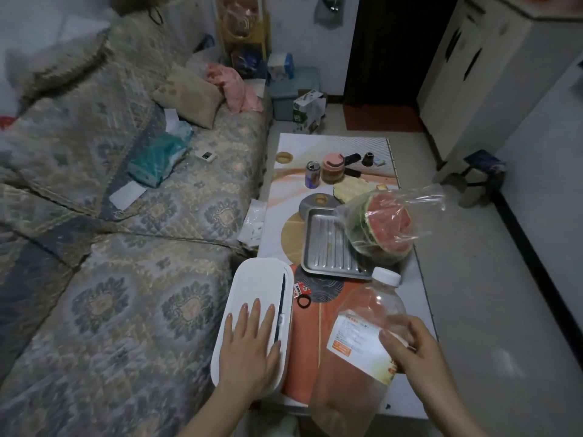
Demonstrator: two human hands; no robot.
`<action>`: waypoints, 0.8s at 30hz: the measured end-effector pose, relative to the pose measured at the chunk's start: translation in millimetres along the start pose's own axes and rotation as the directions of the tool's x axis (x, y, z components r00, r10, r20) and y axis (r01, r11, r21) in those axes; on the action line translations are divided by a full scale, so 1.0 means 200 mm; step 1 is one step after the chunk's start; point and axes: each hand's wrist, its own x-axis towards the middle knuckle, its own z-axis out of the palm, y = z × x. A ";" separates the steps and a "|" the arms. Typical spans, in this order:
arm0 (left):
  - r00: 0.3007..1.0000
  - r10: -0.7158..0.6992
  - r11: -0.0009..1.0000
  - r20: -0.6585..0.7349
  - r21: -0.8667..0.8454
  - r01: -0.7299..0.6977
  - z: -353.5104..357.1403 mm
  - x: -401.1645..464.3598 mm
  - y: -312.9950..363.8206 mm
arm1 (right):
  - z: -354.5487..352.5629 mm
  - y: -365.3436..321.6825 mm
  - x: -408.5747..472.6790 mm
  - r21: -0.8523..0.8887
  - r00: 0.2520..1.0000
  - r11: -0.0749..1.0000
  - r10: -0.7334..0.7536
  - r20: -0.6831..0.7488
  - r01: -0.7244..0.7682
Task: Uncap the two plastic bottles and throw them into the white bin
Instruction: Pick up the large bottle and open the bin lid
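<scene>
Left hand (249, 340) flat, fingers released, on white bin (252, 285) lid, right hand (410, 348) fingers grasping capped plastic bottle (356, 339)

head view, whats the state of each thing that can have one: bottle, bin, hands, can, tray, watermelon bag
plastic bottle: empty, white cap still on, held tilted
white bin: lid almost shut, only a thin dark slit showing
left hand: flat, palm down on the bin lid
right hand: gripping the bottle
can: upright, top opened
metal tray: nearly empty
watermelon bag: partly over the tray
</scene>
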 end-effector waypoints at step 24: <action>0.922 -0.257 0.948 -0.291 -0.261 0.182 -0.13 -0.19 -0.22 | 0.45 -0.24 0.15 -0.188 0.927 0.908 -0.368 0.069 0.374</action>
